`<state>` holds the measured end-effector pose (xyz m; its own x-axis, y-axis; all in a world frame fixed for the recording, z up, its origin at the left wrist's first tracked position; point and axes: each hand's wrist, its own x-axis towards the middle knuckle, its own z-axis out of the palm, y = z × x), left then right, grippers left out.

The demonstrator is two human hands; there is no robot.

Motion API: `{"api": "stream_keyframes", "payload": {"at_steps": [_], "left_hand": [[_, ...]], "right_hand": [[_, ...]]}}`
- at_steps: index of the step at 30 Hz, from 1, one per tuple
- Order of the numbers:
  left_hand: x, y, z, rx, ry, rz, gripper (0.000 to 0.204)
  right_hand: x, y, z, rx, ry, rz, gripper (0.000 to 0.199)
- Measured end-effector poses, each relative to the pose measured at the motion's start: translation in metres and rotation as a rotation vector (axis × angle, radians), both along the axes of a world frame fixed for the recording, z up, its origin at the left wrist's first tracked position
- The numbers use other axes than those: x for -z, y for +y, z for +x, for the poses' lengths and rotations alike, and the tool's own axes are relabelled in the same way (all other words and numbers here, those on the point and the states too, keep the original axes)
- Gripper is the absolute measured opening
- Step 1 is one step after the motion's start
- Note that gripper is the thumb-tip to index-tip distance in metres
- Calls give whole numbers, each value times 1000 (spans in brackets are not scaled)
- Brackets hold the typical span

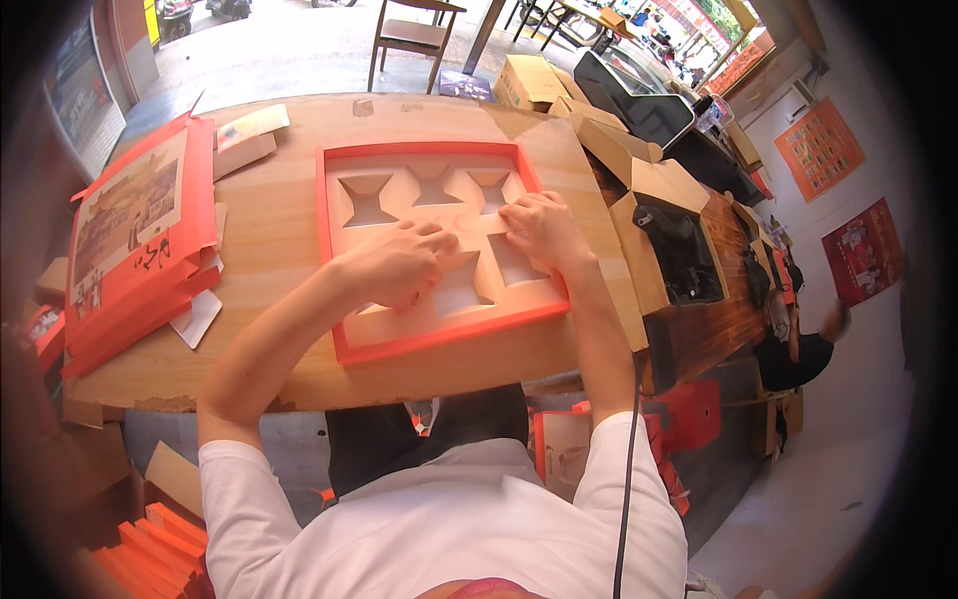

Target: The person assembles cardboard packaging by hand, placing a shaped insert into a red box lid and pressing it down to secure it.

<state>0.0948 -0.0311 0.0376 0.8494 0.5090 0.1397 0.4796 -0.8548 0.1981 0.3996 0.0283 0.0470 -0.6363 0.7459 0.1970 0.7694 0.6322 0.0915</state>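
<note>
A shallow red box tray (451, 345) lies on the wooden table in front of me. Inside it sits a pale cardboard insert (399, 222) with several star-like cut-out openings and folded flaps. My left hand (401, 264) rests over the insert's near left part, fingers bent down and closed at the edge of an opening, hiding that opening. On the right side of the insert, my right hand (544, 230) has its fingers curled over the cardboard between the far and near openings, close to the tray's right wall. Both sets of fingertips are partly hidden.
A stack of red printed box sleeves (140, 235) lies at the table's left, beside loose cardboard pieces (249, 135). An open carton (671, 240) with a black bag inside stands to the right. Beyond the table are a chair (414, 35) and another person (793, 354) at far right.
</note>
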Motion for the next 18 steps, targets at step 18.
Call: {"api": "stream_keyframes", "payload": {"at_steps": [18], "left_hand": [[-2, 1, 0, 15, -12, 11, 18]], "right_hand": [[3, -1, -8, 50, -71, 24, 34]]}}
